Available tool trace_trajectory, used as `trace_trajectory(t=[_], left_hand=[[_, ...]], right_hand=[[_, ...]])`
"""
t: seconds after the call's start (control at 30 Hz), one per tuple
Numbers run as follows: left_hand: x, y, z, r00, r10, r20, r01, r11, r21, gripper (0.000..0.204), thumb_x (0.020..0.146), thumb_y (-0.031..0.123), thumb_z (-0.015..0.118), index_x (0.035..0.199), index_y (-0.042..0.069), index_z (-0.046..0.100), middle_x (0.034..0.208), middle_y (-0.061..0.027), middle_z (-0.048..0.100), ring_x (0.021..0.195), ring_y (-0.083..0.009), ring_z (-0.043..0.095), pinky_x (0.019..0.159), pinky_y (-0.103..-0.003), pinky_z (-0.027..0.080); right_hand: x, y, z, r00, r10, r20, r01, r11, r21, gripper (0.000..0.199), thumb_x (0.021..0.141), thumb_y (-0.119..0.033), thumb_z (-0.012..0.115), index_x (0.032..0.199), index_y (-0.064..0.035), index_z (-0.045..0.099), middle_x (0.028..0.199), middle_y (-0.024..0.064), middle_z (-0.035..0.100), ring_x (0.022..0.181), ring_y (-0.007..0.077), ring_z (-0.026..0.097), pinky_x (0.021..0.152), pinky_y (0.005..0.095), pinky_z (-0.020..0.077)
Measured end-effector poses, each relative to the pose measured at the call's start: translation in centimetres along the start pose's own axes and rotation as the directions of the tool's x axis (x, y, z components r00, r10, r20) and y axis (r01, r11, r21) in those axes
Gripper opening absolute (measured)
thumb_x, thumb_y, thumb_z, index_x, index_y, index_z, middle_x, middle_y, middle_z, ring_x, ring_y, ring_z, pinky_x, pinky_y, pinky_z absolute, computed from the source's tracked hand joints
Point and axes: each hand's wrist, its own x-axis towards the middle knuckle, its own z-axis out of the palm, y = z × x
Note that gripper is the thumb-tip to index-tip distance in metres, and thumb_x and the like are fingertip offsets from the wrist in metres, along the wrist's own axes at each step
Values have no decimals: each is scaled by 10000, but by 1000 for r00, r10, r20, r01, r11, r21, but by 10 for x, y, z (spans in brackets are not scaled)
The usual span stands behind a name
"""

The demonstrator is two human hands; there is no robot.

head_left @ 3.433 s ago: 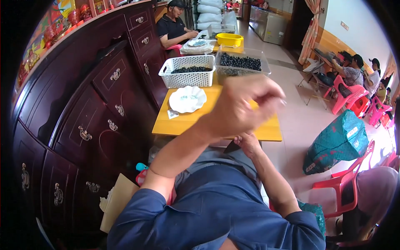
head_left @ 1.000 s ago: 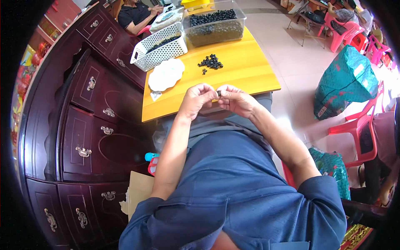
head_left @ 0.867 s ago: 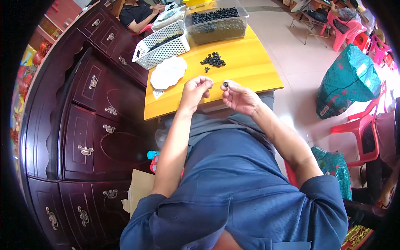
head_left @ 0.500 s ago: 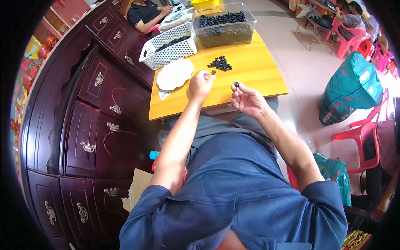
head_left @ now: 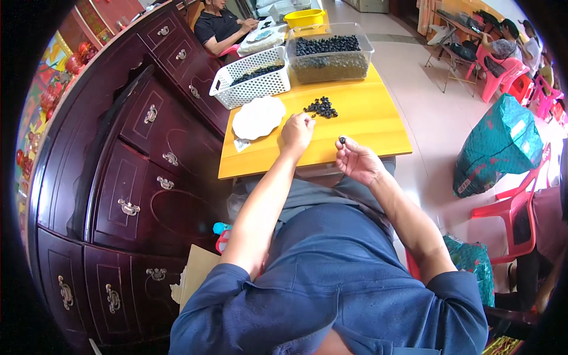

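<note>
Hands worked over a yellow table (head_left: 367,127) — the left hand (head_left: 297,131) reached far, fingers curled narrow with their tips down on the tabletop just near of a small pile of dark beads (head_left: 321,107); whether it pinched anything could not be told. The right hand (head_left: 357,161) hovered at the table's near edge, palm partly up, thumb and forefinger pinched on a single dark bead (head_left: 342,140). The two hands stood apart, the bead raised between them and nearer the right.

Left of the pile lay a white plate (head_left: 258,117), with a small paper scrap at its near-left edge. Beyond the plate sat a white basket (head_left: 251,90) holding some dark pieces, and to its right a clear bin (head_left: 330,65) heaped with more dark beads. Farther still stood a yellow bowl (head_left: 304,18), and beside it a seated person in a black shirt (head_left: 218,26) bent over their own work.

A dark wooden cabinet (head_left: 142,160) with brass handles ran along the left. To the right, on the tiled floor, sat a teal sack (head_left: 500,145) and red plastic chairs (head_left: 513,207) — more people sat at the far right.
</note>
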Motion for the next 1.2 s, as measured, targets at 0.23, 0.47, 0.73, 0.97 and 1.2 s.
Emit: trace_trajectory(t=[0.23,0.47,0.73,0.97,1.2], left_hand=[[-7,2,-14,1000,-8,29,9,999,-44,166,835,213,728,835,61,662,832,-136,665,812,-340,650,722,-446,513],[-15,-4,-14,998,45,-37,-52,981,-188,164,865,194,700,831,44,644,755,-134,662,734,-340,651,672,-435,509],[-37,13,-25,997,21,-78,-52,908,-415,128,884,141,680,869,15,661,747,-122,697,667,-224,688,633,-331,524],[-73,26,-35,984,-163,68,171,785,-596,128,863,116,724,950,23,740,743,-50,710,629,-84,605,613,-261,506],[-79,81,-64,995,63,79,-9,837,-547,129,838,99,755,817,29,649,730,-40,669,682,-86,617,623,-263,500]], right_hand=[[0,0,1,1000,1,4,-1,1000,-18,142,957,-164,645,1069,-78,625,988,43,686,818,135,653,766,329,587],[2,-1,-2,1000,3,23,-3,1000,1,169,910,-146,700,1059,-88,642,1003,31,683,831,128,651,771,304,564],[2,-3,-5,1000,17,-12,-17,1000,9,148,934,-160,669,1053,-80,633,994,39,693,816,134,660,768,336,572],[1,0,-1,999,31,-25,-31,999,-16,145,936,-166,670,1052,-86,640,995,34,699,822,129,664,763,331,575],[2,-1,-2,999,44,-14,-44,999,-5,129,953,-179,655,1049,-93,647,991,38,710,821,118,673,763,326,582]])
